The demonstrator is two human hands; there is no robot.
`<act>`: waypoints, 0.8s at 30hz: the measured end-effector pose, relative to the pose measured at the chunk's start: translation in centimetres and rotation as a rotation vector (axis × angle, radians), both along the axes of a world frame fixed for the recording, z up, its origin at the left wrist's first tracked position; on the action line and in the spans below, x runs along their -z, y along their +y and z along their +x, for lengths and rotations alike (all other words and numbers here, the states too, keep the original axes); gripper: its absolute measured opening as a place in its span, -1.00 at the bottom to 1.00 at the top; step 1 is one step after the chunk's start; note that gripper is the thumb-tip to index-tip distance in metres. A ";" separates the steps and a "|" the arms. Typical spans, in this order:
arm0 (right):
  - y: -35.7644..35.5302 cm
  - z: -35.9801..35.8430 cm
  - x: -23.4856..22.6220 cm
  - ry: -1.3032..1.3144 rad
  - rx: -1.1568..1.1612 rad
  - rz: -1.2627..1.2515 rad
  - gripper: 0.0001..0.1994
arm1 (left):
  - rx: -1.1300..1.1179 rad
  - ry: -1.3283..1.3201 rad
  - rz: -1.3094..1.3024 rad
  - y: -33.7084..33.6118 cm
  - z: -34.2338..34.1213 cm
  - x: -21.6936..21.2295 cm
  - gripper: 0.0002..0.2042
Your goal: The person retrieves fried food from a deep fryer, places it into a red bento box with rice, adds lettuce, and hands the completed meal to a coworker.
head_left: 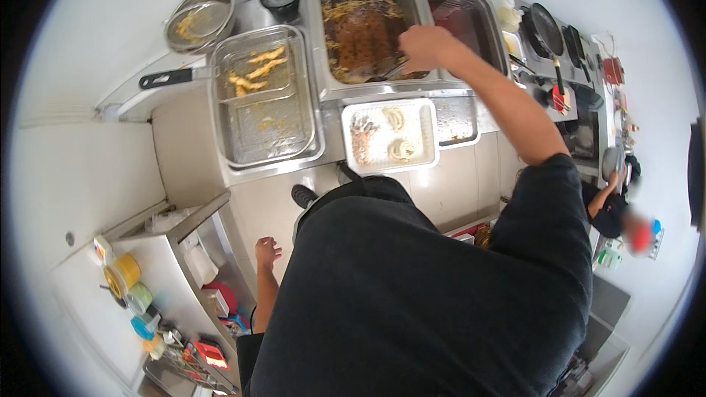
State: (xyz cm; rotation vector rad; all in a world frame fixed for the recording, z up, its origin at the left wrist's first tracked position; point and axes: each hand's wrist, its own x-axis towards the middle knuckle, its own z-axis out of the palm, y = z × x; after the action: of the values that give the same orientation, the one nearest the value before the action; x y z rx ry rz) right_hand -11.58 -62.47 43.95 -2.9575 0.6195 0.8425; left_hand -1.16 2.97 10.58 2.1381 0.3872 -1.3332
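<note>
My right hand (pixel 428 50) is over the left well of a deep fryer (pixel 316 37), closed around a thin metal utensil (pixel 396 70). The utensil's lower end reaches into the brown frying oil (pixel 364 40), where yellowish batter bits float along the edges. Its exact kind is hard to make out. Down by my left side hangs my left hand (pixel 268 251), away from the counter, with loosely curled fingers and nothing visible in it. Several golden fried strips (pixel 257 72) lie in a wire basket set in a metal tray (pixel 318 148) left of the fryer.
A white tray (pixel 353 112) with pale battered pieces stands in front of the fryer. A strainer (pixel 198 20) and a black tub (pixel 282 0) sit at the back left. Frying pans (pixel 544 29) are at the right. Another person (pixel 609 209) works at far right. A steel shelf unit (pixel 165 257) stands lower left.
</note>
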 end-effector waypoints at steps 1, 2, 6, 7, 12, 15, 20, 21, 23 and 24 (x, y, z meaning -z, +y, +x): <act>0.0 0.1 0.9 0.053 -0.003 0.028 -0.71 | -0.039 0.006 -0.018 -0.6 0.5 -0.2 -0.72; -0.1 0.2 1.5 0.069 0.014 0.025 -0.71 | -0.052 0.001 -0.001 -1.1 1.0 -0.5 -0.72; -0.7 0.5 2.3 0.046 0.040 -0.015 -0.67 | 0.001 -0.055 -0.051 -3.8 3.2 -2.3 -0.73; -1.2 0.2 2.0 0.009 0.060 -0.018 -0.67 | 0.011 -0.078 -0.065 -4.4 3.6 -2.8 -0.74; -3.4 -1.3 0.6 -0.072 0.114 0.004 -0.62 | -0.001 -0.086 -0.136 -6.9 4.4 -4.0 -0.73; -3.6 -2.0 0.8 -0.155 0.212 0.030 -0.62 | 0.015 -0.078 -0.132 -7.2 3.8 -3.9 -0.73; -2.5 -2.2 1.0 -0.279 0.267 -0.051 -0.60 | 0.017 -0.055 -0.074 -5.7 2.6 -2.8 -0.70; -2.3 -2.0 0.6 -0.318 0.267 -0.050 -0.60 | 0.002 -0.058 -0.099 -5.1 2.5 -2.6 -0.71; -1.6 -0.8 -0.7 -0.311 0.299 -0.069 -0.60 | -0.016 -0.077 -0.093 -3.6 2.1 -2.3 -0.72; -1.1 0.3 -1.3 -0.364 0.237 -0.068 -0.60 | -0.049 -0.075 -0.093 -2.6 1.9 -2.2 -0.72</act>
State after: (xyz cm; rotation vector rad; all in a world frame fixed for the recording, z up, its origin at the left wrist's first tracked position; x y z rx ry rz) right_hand -11.24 -63.53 45.21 -2.9008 0.9585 0.2610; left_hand 0.75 0.41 12.83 2.0817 0.3386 -1.2167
